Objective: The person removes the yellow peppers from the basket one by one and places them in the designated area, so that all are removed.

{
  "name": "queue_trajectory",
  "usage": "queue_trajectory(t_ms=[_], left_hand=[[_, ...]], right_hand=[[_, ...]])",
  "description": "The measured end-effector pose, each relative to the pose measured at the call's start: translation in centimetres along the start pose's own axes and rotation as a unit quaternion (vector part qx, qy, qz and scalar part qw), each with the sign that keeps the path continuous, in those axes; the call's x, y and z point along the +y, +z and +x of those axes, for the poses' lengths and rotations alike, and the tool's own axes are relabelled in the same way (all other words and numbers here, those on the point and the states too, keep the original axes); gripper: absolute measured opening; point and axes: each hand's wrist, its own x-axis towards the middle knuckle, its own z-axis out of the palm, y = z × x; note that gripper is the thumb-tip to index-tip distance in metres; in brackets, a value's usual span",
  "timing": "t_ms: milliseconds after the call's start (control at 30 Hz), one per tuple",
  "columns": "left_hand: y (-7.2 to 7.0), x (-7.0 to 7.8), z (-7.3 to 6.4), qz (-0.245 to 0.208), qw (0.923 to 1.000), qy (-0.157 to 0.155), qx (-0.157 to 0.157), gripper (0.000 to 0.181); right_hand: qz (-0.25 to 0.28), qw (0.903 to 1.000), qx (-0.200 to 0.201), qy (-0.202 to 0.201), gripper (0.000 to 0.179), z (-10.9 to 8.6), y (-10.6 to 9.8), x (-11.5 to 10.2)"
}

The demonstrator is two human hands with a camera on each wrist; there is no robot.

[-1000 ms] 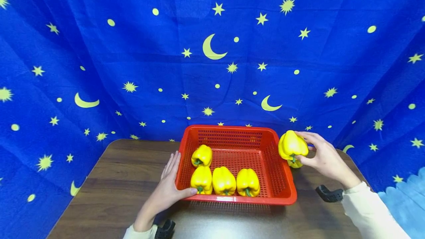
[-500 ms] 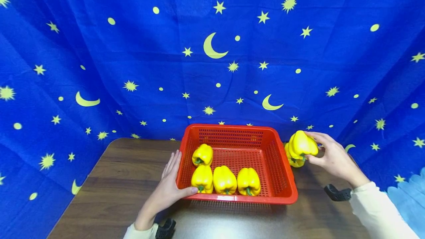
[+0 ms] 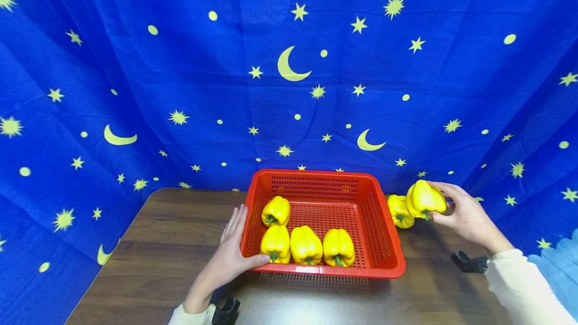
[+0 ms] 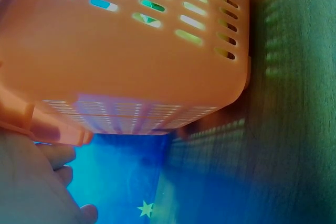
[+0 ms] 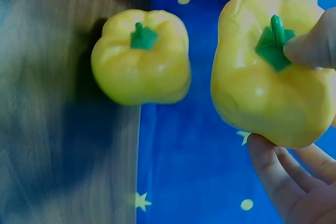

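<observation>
In the head view my right hand (image 3: 471,216) holds a yellow bell pepper (image 3: 425,199) up, to the right of the red basket (image 3: 388,271). The right wrist view shows the thumb by the green stem of this bell pepper (image 5: 273,87) and the fingers underneath. Close to its left, a second yellow bell pepper (image 3: 399,211) rests on the table. My left hand (image 3: 231,250) lies along the basket's left side, fingers straight, thumb over the front left corner. Inside the basket are several yellow bell peppers (image 3: 306,246), in the left and front part.
A brown wooden table (image 3: 149,265) bears the basket. Behind it hangs a blue cloth (image 3: 226,94) with yellow stars and moons. A light blue fluffy thing (image 3: 560,270) shows at the right edge. Each wrist wears a black band (image 3: 469,263).
My right hand has moved rightward with its bell pepper, away from the basket's right rim. The bell pepper on the table now shows more fully. The left hand stays on the basket.
</observation>
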Motion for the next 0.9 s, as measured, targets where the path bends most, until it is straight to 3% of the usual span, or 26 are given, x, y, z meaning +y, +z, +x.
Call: queue_trajectory(t_ms=[233,400,900], left_hand=[[0.1,-0.1,-0.3,-0.004,1.0000,-0.005,-0.002,0.122],[0.1,0.0,-0.3,-0.012,0.9998,-0.014,-0.006,0.120],[-0.3,0.2,0.1,-0.011,0.9999,0.002,-0.006,0.120]], right_hand=[[0.022,0.9996,0.002,-0.020,0.071,-0.5,0.4,1.2],[0.005,0.9998,-0.001,-0.021,0.072,-0.8,0.5,1.9],[-0.039,0.9985,-0.028,0.026,0.073,-1.6,0.7,4.4]])
